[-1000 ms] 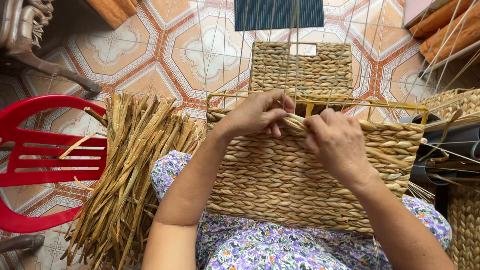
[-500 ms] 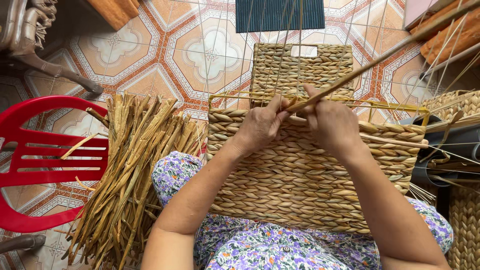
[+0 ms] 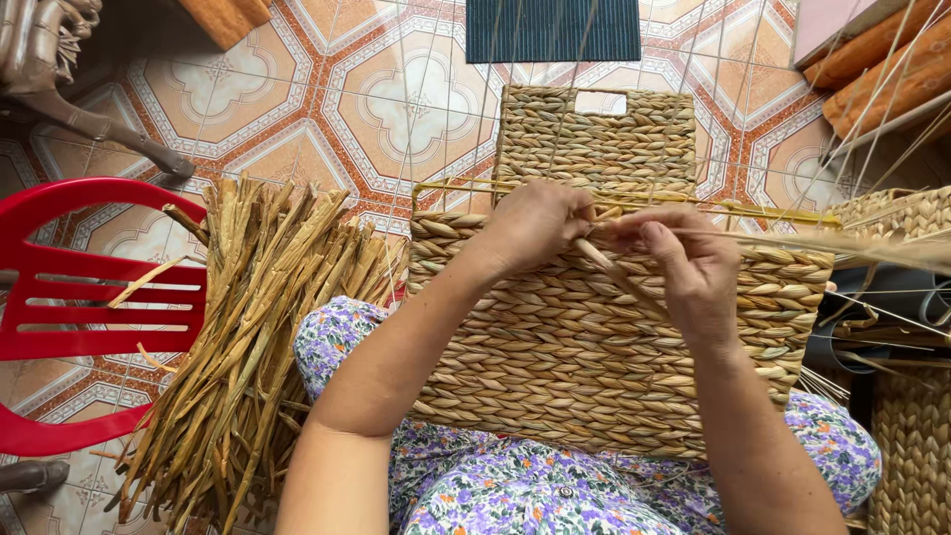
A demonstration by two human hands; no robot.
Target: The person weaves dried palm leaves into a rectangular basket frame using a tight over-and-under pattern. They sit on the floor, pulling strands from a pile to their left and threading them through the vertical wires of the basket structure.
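straw strand (image 3: 614,272) | pinched between left grip (image 3: 535,223), right grip (image 3: 688,263) | atop woven basket (image 3: 594,347)

Two bare forearms are seen, uncovered from the elbows down to the wrists; no sleeves, watches, bracelets or rings can be made out on them. The left hand (image 3: 535,223) and the right hand (image 3: 688,267) are ungloved, with short, plain nails. A floral garment (image 3: 515,490) is worn over the lap and knees: a white ground printed densely with purple, lilac and blue blossoms and small green leaves. A small round button is sewn near its middle.
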